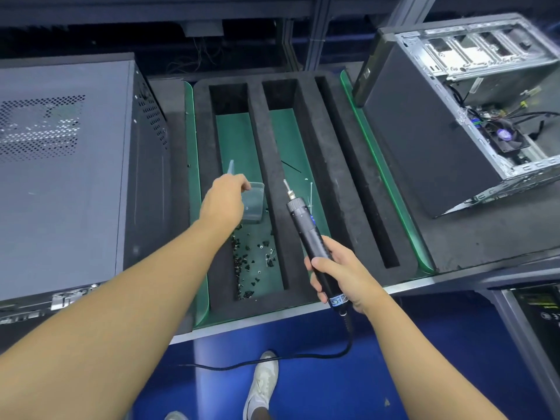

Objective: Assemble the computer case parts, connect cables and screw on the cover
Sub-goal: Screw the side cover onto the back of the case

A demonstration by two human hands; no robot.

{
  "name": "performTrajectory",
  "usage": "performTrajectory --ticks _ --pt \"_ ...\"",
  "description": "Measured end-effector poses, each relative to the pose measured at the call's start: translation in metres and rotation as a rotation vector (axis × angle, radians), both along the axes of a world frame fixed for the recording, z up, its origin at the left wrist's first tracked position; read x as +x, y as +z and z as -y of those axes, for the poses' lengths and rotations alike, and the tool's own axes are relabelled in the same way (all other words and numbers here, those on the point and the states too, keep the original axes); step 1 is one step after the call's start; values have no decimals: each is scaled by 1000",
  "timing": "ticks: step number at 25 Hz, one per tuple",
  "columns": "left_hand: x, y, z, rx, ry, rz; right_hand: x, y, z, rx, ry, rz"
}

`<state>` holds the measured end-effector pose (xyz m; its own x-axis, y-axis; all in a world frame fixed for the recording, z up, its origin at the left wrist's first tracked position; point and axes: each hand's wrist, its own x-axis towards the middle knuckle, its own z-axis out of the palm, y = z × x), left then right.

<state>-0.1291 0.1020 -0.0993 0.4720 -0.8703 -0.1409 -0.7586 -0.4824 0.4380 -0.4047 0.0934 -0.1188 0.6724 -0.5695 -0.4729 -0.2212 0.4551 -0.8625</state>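
My left hand (225, 201) reaches into the left slot of a black foam tray (315, 177) and holds the rim of a small clear plastic box (254, 204). Several black screws (248, 262) lie scattered on the green mat just in front of the box. My right hand (339, 274) grips a black electric screwdriver (306, 228), its bit pointing away over the middle slot. A closed grey computer case (60, 177) lies on the left. At the right stands an open computer case (454, 116) with its inside showing.
White cable ties (310, 194) and a thin black tie (291, 166) lie in the middle slot. The screwdriver's cord (303, 357) hangs down to the blue floor, near my shoe (262, 383). A black component (539, 307) sits at the lower right.
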Motion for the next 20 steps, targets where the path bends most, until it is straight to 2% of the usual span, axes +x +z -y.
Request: performTrajectory --ticks 2,4,7,9,11,13,15,17,20 --pt "6 4 -2 -58 134 -161 -1 -3 0 14 -27 31" --pt "10 6 -5 -112 261 -222 -2 -6 1 17 -12 36" --pt "12 5 -11 -154 338 -198 -2 -9 4 9 26 3" --pt "6 2 -19 -80 244 -89 -2 -10 5 5 38 -3" --pt "-11 -3 -31 147 -35 250 -2 -11 5 5 43 3" --pt "-37 -11 -41 457 -317 598 -3 -10 6 12 47 -10" --pt "-60 -23 -48 749 -514 704 -3 -9 7 26 44 -10" --pt "-73 -39 -49 982 -586 746 -2 -7 7 41 42 4" --pt "-80 -48 -46 1085 -657 736 -2 -6 6 55 43 12"
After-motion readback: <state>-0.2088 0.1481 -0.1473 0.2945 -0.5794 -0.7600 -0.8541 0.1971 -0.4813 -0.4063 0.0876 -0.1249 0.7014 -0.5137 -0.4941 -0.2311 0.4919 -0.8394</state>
